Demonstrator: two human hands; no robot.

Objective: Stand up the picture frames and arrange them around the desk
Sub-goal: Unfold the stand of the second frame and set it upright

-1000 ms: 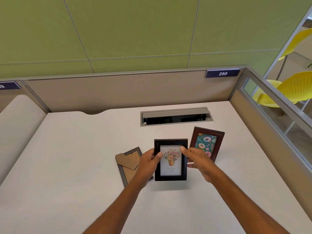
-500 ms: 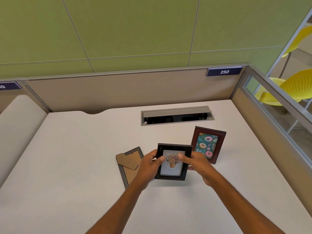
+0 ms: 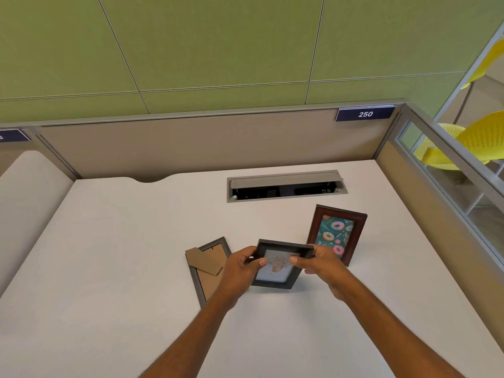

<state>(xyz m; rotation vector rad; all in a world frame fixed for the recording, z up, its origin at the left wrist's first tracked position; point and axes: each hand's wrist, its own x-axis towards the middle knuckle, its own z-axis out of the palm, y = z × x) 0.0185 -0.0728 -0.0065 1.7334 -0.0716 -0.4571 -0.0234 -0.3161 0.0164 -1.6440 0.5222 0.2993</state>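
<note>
A black picture frame [image 3: 275, 281] with a flower print is held just above the white desk [image 3: 122, 255], its top edge tipped toward me. My left hand [image 3: 240, 271] grips its left side and my right hand [image 3: 320, 264] grips its right side, thumbs on the glass. A red-brown frame [image 3: 336, 234] with a donut print stands upright just behind my right hand. A grey frame [image 3: 208, 268] lies face down to the left, its cardboard stand showing; my left hand covers its right edge.
An open cable tray [image 3: 286, 185] is set into the desk behind the frames. Beige partition walls [image 3: 191, 143] close the back and right sides. Yellow chairs [image 3: 474, 140] stand beyond the glass on the right.
The black frame has tilted from nearly facing me to leaning with its top toward me, and it sits lower. Both hands stayed on its sides.
</note>
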